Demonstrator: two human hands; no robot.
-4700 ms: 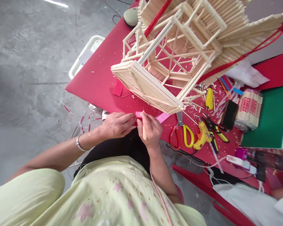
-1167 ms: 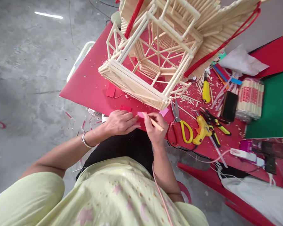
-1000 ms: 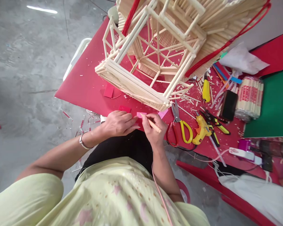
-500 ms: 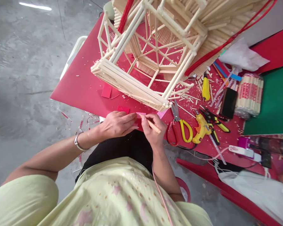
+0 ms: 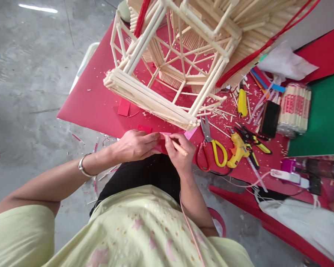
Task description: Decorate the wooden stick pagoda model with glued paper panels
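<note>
My left hand (image 5: 137, 145) is at the table's near edge, its fingers together and pressing on a small pink paper slip (image 5: 165, 134). The fingers cover part of that slip. In my right hand (image 5: 181, 152) is a slim light-wood stick (image 5: 179, 147), gripped like a pen with its tip at the slip. A red paper piece (image 5: 144, 128) lies beyond my left fingers. Another pink paper (image 5: 189, 133) lies just past my right hand. Above both hands looms a large lantern-like frame of wooden sticks (image 5: 156, 100) with red tassels.
Red-handled and yellow-handled scissors (image 5: 207, 129), a yellow glue gun (image 5: 237, 150), and pliers (image 5: 257, 142) lie to the right. Beyond them are a phone (image 5: 269, 119), a wrapped stick bundle (image 5: 294, 109) and a green board (image 5: 320, 122). Cut stick scraps litter the red table (image 5: 86, 102).
The view has shifted slightly, and my left forearm sits a little farther left. Both hands keep their grip, with the stick's tip still at the pink slip.
</note>
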